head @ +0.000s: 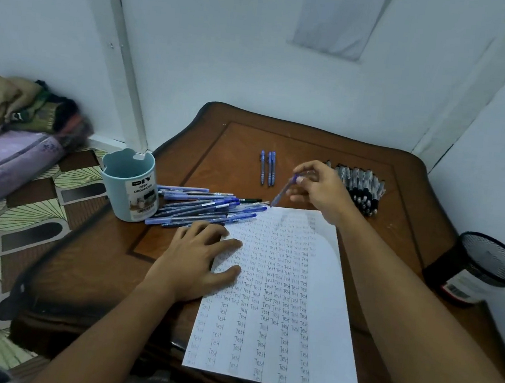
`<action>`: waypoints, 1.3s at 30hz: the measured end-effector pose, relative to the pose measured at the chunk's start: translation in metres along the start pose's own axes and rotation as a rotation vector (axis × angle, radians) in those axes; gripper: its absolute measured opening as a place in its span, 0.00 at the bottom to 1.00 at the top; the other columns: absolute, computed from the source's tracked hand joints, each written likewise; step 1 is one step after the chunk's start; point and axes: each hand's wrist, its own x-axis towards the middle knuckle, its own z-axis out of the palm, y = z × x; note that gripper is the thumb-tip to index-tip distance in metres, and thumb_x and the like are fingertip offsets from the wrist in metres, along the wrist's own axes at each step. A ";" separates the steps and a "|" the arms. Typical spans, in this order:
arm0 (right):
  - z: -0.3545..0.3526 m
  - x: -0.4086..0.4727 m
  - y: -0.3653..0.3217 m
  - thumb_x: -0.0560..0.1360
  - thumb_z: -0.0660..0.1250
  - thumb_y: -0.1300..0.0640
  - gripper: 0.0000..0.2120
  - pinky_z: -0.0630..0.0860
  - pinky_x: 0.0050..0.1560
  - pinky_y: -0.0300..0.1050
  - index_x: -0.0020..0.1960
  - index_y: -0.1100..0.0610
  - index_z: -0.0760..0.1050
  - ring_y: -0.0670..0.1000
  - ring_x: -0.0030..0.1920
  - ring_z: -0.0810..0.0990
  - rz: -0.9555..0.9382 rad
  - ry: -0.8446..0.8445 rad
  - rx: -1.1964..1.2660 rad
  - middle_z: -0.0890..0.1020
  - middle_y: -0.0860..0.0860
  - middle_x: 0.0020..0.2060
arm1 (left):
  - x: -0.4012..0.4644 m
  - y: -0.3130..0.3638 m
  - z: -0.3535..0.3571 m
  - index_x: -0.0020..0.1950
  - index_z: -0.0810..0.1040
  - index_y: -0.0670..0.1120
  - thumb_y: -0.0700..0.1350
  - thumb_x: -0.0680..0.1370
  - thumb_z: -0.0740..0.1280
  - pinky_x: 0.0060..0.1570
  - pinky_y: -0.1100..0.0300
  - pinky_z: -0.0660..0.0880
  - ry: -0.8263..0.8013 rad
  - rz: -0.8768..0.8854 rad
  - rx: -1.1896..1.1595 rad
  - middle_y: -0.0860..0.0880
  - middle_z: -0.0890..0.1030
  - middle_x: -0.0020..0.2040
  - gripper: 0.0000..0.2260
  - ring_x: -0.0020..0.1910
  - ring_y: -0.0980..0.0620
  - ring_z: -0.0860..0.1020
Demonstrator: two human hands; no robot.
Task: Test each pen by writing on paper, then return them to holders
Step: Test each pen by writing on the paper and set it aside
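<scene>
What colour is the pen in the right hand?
Blue pen, pinched by the right hand; head view.

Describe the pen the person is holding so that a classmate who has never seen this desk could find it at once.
Start at the white paper covered in "Test" on the brown table. Just beyond its far edge, the right hand pinches a blue pen tilted tip-down. Unlike the blue pile by the mug, the three blue pens and the black pens, it is lifted, not lying flat.

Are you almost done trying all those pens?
Partway. The paper is almost full of "Test" words, so many pens look tried. The right hand holds a blue pen above it; the left hand presses it flat. No pens show in the blue holder or mesh holder.
</scene>
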 end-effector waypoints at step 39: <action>-0.016 -0.104 0.062 0.79 0.65 0.70 0.16 0.80 0.33 0.45 0.58 0.56 0.63 0.53 0.32 0.80 0.131 0.147 0.485 0.81 0.62 0.40 | 0.003 -0.001 0.005 0.68 0.74 0.64 0.73 0.72 0.50 0.64 0.53 0.57 0.056 0.024 0.023 0.60 0.70 0.64 0.30 0.67 0.56 0.62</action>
